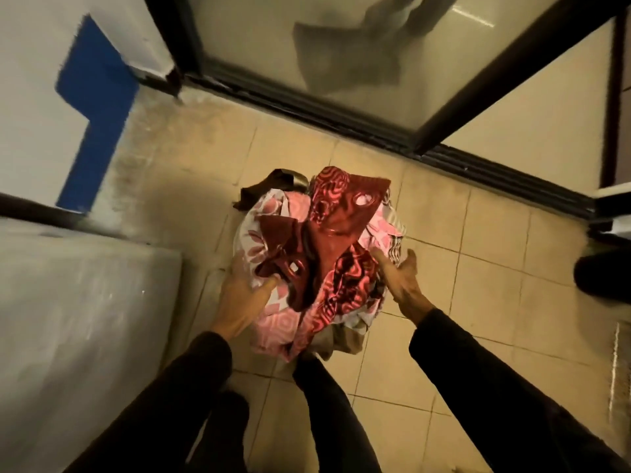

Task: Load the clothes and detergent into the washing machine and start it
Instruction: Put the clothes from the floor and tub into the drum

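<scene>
Nearest, two dark sleeves reach down and away over the tiled floor; the left hand presses its spread palm against the near-left flank of the bundle of clothes, thumb hooked into a dark red fold; the right hand cups the right flank, fingers curled into the cloth; both grip the heap between them, which sits or hangs just above the tiles, and I cannot tell which; loose flaps at the far edge and a beige piece trailing below could slip free if the squeeze slackens during a lift; a pale appliance top at near left may be the washing machine, though blur leaves that unsure; beyond, the sliding glass door shows only smeared shapes; no detergent is visible.
</scene>
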